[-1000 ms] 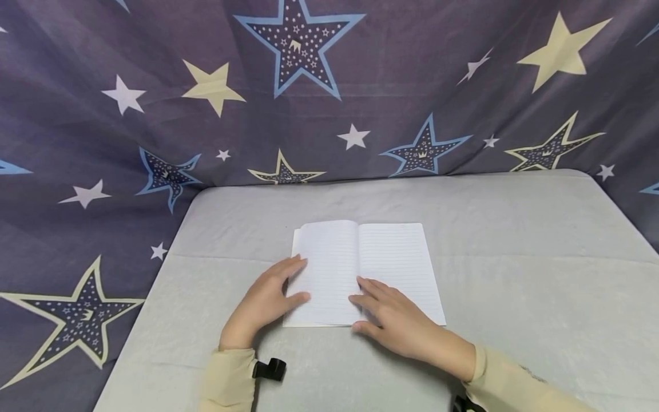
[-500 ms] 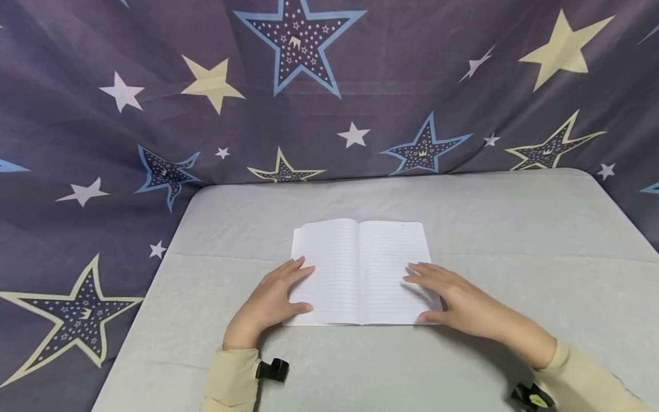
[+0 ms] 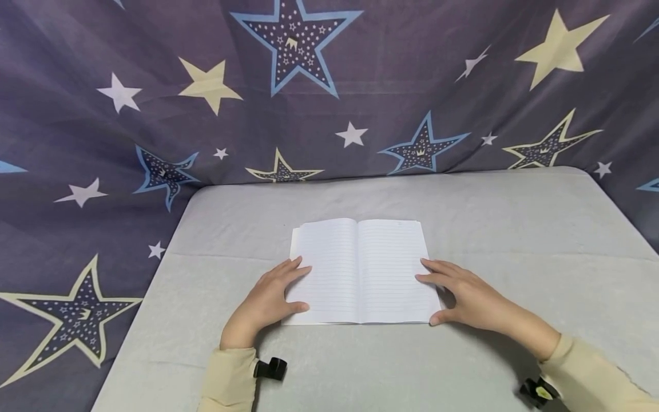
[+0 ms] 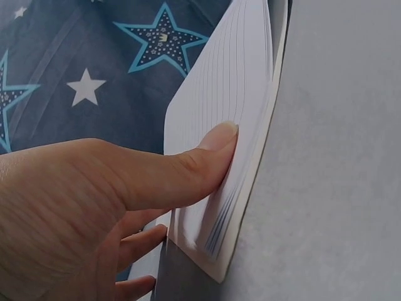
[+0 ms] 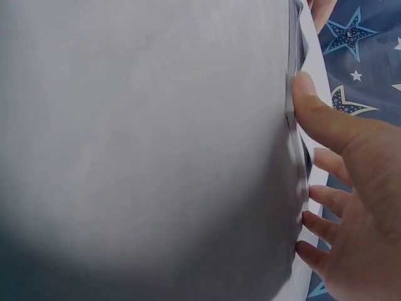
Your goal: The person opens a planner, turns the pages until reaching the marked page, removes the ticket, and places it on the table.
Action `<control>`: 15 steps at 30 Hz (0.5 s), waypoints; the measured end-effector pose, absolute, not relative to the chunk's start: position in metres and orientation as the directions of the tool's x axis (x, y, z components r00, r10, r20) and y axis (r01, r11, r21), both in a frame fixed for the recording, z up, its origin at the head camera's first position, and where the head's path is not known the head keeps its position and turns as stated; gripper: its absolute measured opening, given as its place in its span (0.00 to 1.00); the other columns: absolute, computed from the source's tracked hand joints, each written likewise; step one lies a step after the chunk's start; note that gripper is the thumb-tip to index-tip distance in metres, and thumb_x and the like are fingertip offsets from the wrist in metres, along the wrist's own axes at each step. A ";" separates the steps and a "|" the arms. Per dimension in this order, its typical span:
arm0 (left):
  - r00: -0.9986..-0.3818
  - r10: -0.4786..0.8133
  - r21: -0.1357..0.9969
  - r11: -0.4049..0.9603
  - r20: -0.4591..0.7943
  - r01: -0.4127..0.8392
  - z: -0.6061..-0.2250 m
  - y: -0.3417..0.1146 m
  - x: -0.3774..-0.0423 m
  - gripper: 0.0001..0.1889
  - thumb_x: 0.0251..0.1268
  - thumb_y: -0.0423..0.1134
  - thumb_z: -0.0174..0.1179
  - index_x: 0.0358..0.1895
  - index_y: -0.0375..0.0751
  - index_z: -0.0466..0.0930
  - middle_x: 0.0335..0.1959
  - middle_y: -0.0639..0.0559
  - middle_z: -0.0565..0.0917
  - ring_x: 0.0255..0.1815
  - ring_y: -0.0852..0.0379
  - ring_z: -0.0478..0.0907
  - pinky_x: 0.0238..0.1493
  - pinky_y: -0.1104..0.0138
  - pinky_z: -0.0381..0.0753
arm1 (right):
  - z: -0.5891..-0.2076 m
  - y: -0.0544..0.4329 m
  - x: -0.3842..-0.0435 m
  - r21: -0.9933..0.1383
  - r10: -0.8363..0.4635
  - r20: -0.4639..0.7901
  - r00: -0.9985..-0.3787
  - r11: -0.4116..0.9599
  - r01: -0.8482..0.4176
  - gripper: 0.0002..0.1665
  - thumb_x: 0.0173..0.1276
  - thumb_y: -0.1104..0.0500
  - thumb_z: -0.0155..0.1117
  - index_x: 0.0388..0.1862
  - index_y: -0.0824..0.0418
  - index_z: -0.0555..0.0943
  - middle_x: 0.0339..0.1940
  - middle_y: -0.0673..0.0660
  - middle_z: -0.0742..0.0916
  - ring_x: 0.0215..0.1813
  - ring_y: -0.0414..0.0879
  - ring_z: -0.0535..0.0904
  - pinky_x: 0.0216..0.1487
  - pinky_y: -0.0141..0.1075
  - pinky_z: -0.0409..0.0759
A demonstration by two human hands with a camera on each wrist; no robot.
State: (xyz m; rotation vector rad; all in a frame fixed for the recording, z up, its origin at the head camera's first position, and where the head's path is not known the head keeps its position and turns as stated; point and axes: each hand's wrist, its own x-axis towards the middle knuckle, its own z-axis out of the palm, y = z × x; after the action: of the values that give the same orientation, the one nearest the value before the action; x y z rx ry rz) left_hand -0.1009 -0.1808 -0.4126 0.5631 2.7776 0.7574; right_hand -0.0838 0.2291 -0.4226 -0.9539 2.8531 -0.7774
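Observation:
An open notebook (image 3: 360, 274) with white ruled pages lies flat, its spine running away from me. My left hand (image 3: 262, 300) rests along its left side. In the left wrist view that hand's thumb (image 4: 200, 166) presses on the stacked page edges, above a projecting cover (image 4: 216, 271). At the notebook's right side, my right hand (image 3: 476, 300) spreads its thumb and fingers along the border. The right wrist view has the thumb (image 5: 319, 116) at the near edge and several fingertips touching the side edge. Both hands have loosely extended fingers.
A grey cloth-covered table (image 3: 494, 229) carries the notebook. Behind and to the left hangs a dark curtain (image 3: 391, 74) printed with stars. Black wrist devices sit at the left cuff (image 3: 272, 369) and the right cuff (image 3: 538, 393).
My right hand has moved from the notebook's middle, across the right page, to its right edge. The right page lies flatter to view, while the left hand stays nearly in place.

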 end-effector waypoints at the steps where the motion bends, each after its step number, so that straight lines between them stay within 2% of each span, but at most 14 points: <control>1: -0.906 0.411 0.524 0.796 -0.100 0.303 -0.413 -0.181 -0.101 0.40 0.52 0.43 0.75 0.71 0.41 0.70 0.76 0.42 0.62 0.77 0.40 0.54 0.72 0.40 0.54 | -0.424 0.229 -0.084 -0.465 -0.572 0.129 -0.810 0.687 -0.558 0.46 0.46 0.43 0.81 0.63 0.60 0.80 0.71 0.63 0.74 0.70 0.64 0.67 0.63 0.62 0.69; 8: -0.907 0.407 0.530 0.795 -0.109 0.294 -0.413 -0.181 -0.100 0.40 0.53 0.44 0.74 0.71 0.42 0.70 0.76 0.42 0.62 0.77 0.39 0.54 0.72 0.40 0.54 | -0.426 0.226 -0.083 -0.458 -0.559 0.131 -0.819 0.698 -0.550 0.38 0.52 0.49 0.79 0.62 0.61 0.81 0.71 0.63 0.74 0.70 0.63 0.67 0.64 0.62 0.68; 15: -0.907 0.405 0.535 0.794 -0.112 0.288 -0.414 -0.182 -0.100 0.39 0.53 0.45 0.74 0.71 0.43 0.70 0.76 0.42 0.62 0.77 0.39 0.53 0.72 0.40 0.53 | -0.425 0.224 -0.082 -0.443 -0.541 0.141 -0.829 0.715 -0.541 0.38 0.48 0.50 0.81 0.59 0.61 0.82 0.70 0.63 0.75 0.69 0.63 0.69 0.62 0.63 0.70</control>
State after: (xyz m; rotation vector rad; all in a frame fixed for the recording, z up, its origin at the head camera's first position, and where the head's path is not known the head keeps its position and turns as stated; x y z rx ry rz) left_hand -0.1001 -0.1816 -0.4143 0.5409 2.7628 0.7710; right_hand -0.0819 0.2235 -0.4251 -0.9181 2.9101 -0.7526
